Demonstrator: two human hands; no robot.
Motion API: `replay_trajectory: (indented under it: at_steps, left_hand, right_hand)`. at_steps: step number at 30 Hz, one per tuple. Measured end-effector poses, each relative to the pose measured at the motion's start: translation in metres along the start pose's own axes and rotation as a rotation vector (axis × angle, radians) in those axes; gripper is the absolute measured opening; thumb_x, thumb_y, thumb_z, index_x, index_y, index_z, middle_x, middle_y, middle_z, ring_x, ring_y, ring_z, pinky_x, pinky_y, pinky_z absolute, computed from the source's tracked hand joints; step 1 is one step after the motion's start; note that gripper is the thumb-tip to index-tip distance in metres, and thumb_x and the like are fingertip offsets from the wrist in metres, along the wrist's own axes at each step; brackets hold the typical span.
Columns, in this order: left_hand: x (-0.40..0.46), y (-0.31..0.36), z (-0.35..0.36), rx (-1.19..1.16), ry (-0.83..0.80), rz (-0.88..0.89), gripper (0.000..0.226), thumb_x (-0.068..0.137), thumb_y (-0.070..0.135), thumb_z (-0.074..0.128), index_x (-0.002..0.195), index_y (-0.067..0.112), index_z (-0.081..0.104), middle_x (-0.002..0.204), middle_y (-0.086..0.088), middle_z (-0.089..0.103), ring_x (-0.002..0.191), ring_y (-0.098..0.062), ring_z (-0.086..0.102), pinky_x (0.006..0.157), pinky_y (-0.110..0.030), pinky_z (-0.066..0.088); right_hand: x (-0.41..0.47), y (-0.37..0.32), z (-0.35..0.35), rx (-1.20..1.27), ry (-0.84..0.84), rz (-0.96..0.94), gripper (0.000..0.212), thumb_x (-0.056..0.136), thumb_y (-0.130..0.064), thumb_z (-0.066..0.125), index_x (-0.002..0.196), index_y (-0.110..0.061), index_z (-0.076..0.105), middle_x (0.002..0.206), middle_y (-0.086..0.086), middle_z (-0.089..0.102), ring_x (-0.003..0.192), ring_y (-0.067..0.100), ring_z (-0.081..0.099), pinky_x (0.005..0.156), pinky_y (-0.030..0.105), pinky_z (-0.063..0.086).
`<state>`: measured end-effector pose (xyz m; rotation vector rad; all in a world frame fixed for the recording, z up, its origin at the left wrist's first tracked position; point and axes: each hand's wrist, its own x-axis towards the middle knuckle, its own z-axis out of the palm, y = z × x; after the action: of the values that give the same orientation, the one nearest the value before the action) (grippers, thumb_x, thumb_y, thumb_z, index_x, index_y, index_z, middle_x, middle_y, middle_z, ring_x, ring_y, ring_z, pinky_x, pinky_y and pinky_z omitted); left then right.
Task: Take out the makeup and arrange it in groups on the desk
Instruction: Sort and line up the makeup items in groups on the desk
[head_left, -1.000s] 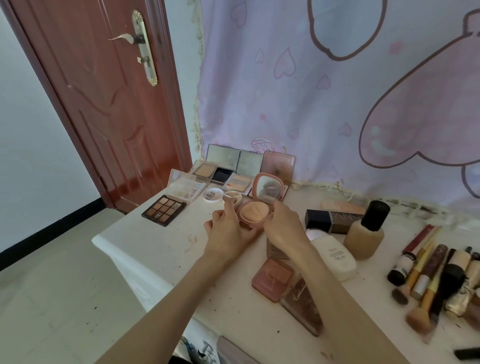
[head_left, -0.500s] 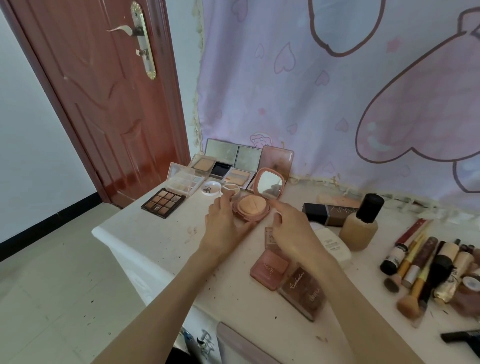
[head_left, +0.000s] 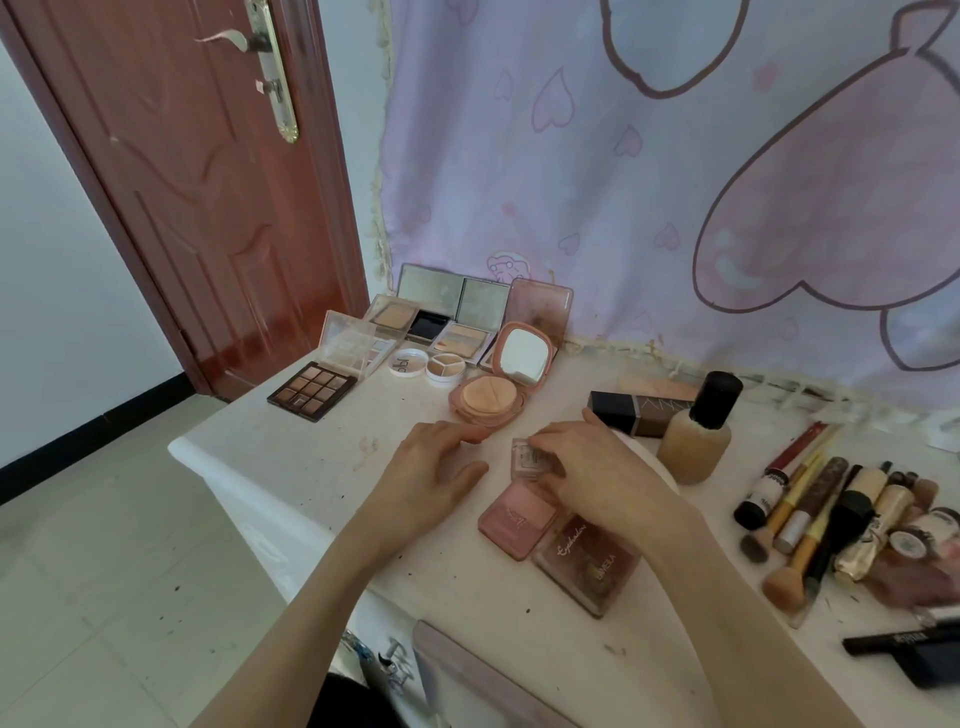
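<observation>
An open round pink powder compact (head_left: 491, 400) with its mirror up stands on the white desk (head_left: 322, 457), apart from both hands. My left hand (head_left: 434, 467) hovers just in front of it, fingers apart, holding nothing. My right hand (head_left: 592, 473) has its fingertips on a small clear square case (head_left: 527, 457) that lies above a pink blush compact (head_left: 519, 517). A brown eyeshadow palette (head_left: 587, 564) lies beside the blush, partly under my right wrist.
Open palettes (head_left: 452, 322) and a dark eyeshadow palette (head_left: 311, 389) line the back left. A foundation bottle (head_left: 698, 436), a black box (head_left: 639, 413) and several brushes and tubes (head_left: 831, 514) fill the right. The desk edge and floor lie left; a door (head_left: 208, 182) stands behind.
Both hands let go of the pink powder compact, which now stands on the desk. They drew back toward me, and my right hand came down on the small clear case.
</observation>
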<state>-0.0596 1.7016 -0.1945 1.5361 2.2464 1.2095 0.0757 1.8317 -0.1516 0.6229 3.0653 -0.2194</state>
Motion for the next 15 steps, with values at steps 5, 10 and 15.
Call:
replay_trajectory:
  at_steps: [5,10,15]
  left_hand:
    - [-0.002,0.003,-0.002,-0.139,-0.007,0.025,0.038,0.087,0.016,0.062,0.119,0.036,0.053,0.113,0.018,0.057,0.107,-0.003,0.047,0.086,-0.009,0.035]
    - [-0.006,0.005,-0.001,-0.271,0.133,0.125,0.060,0.075,0.032,0.071,0.128,0.031,0.045,0.121,0.016,0.052,0.109,-0.007,0.051,0.082,-0.017,0.043]
    - [-0.007,0.008,-0.004,-0.234,0.229,0.188,0.068,0.067,0.041,0.073,0.128,0.032,0.043,0.124,0.014,0.045,0.107,-0.008,0.050,0.081,-0.018,0.044]
  right_hand:
    - [-0.006,-0.001,-0.001,0.318,0.179,0.082,0.044,0.090,-0.026,0.053,0.134,-0.022,0.045,0.129,-0.001,0.046,0.114,0.013,0.047,0.092,0.023,0.036]
    - [-0.005,-0.020,0.004,1.148,0.357,0.260,0.034,0.085,-0.031,0.064,0.118,-0.024,0.061,0.106,-0.011,0.064,0.097,0.003,0.060,0.086,0.025,0.050]
    - [0.002,-0.036,0.012,1.841,0.096,0.352,0.026,0.085,-0.011,0.063,0.111,-0.009,0.062,0.091,0.012,0.064,0.085,0.019,0.061,0.072,0.027,0.049]
